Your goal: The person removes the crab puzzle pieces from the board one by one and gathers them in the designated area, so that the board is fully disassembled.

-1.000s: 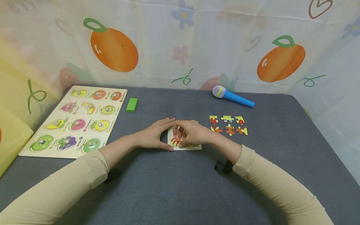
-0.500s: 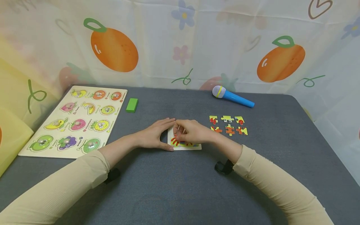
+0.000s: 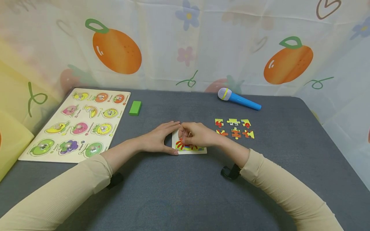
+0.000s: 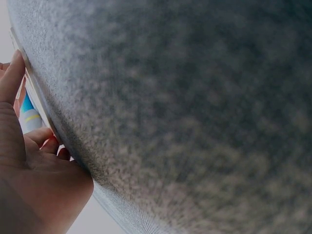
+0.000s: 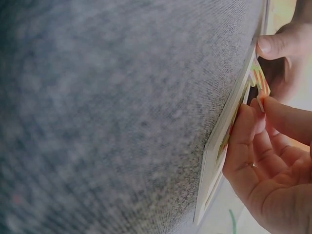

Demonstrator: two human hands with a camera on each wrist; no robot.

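Note:
A small jigsaw board (image 3: 199,152) with a white rim and a red, yellow and green picture lies flat on the table in the head view. My left hand (image 3: 157,139) spans its left side and holds it, thumb at the near corner and fingers toward the far one. My right hand (image 3: 200,134) is over the board and pinches a jigsaw piece (image 5: 263,87) between thumb and fingers. In the right wrist view this thin piece stands tilted up from the board. The right hand covers much of the picture.
Several loose jigsaw pieces (image 3: 235,133) lie in two rows right of the board. Behind them is a blue toy microphone (image 3: 244,101). A green block (image 3: 135,108) sits at the left, beside a large fruit peg puzzle (image 3: 65,115). A printed curtain (image 3: 162,48) hangs behind.
My right thumb has shifted slightly away from me, toward the other fingertips, so more of the red picture shows. The left hand and the board have stayed in place.

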